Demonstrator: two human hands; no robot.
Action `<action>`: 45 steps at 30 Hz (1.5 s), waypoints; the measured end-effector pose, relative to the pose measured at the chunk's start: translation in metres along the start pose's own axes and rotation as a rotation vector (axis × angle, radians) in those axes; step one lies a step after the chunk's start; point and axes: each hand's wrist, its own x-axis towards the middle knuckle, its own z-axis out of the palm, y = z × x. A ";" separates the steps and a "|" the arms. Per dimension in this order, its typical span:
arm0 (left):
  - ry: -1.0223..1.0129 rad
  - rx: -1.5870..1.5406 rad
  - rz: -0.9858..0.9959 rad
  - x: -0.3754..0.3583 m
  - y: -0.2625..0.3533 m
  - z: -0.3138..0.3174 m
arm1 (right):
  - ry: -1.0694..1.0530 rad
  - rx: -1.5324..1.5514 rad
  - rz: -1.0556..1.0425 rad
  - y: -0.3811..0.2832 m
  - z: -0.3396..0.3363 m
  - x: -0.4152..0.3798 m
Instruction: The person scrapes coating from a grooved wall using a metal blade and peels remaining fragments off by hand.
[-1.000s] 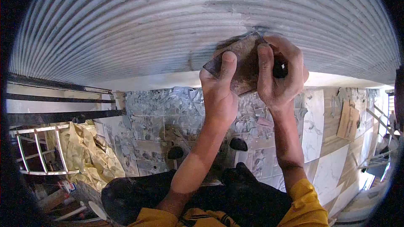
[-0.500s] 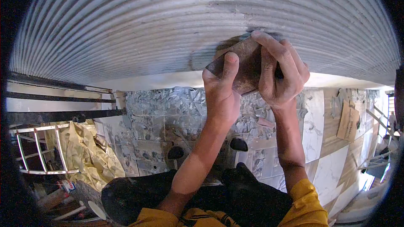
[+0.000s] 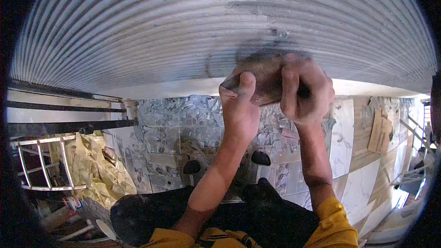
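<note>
From the yellow sheeting at the left edge across to mid-wall, the left hand and right hand both clench a flat metal blade, pressed against the ridged wall, apparently mid-stroke; next calls for steady pressure.

No text can be read; the cardboard piece may carry print, too blurred to tell

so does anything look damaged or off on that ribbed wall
Yes. The ribbed surface has a rough, smeared patch just above the scraper blade held by both hands, where the even ridges are broken up. A small chip sits higher at.
</note>
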 end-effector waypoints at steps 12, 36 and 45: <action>0.107 0.153 -0.024 0.010 0.012 0.017 | 0.080 -0.020 0.217 -0.004 0.003 0.017; 0.261 0.196 -0.041 0.007 0.006 0.017 | 0.190 -0.048 0.256 0.001 0.012 0.012; 0.216 0.298 0.007 0.002 0.010 0.022 | 0.113 0.009 0.402 -0.011 0.000 0.023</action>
